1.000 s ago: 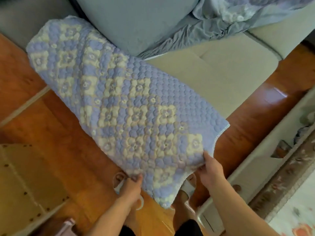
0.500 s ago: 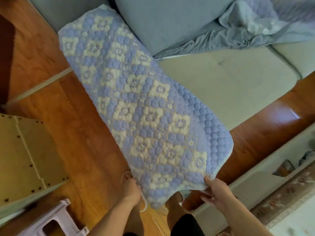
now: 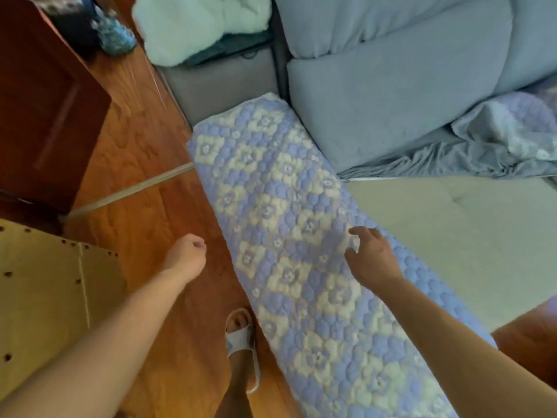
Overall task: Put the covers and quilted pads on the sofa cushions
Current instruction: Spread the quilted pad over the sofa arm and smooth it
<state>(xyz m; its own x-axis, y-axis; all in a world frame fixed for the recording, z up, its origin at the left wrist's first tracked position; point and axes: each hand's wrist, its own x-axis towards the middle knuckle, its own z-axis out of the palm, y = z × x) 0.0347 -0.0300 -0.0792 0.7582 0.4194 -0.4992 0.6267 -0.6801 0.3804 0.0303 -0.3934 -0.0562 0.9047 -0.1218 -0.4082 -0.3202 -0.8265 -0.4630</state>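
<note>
A long cushion in a quilted pad (image 3: 289, 236) of purple and cream flowers lies slanted from the grey sofa arm (image 3: 223, 82) down to the lower right, resting along the front of the bare beige sofa seat (image 3: 458, 236). My right hand (image 3: 372, 256) rests on top of the pad near its middle, fingers spread and relaxed. My left hand (image 3: 187, 256) hovers over the wooden floor to the left of the cushion, fingers curled in, holding nothing. A crumpled grey cover (image 3: 428, 161) and a second quilted pad (image 3: 512, 122) lie on the seat at the right.
Grey-blue back cushions (image 3: 391, 95) stand behind the seat. A cardboard box (image 3: 42, 297) sits at the left, a dark wooden cabinet (image 3: 39, 101) behind it. A white fluffy blanket (image 3: 199, 25) lies on the sofa arm. My foot in a white slipper (image 3: 241, 342) stands beside the cushion.
Both hands have let go of the cushion's near end. The right hand moved up onto the pad's top; the left hand pulled away to the left. The view shifted left.
</note>
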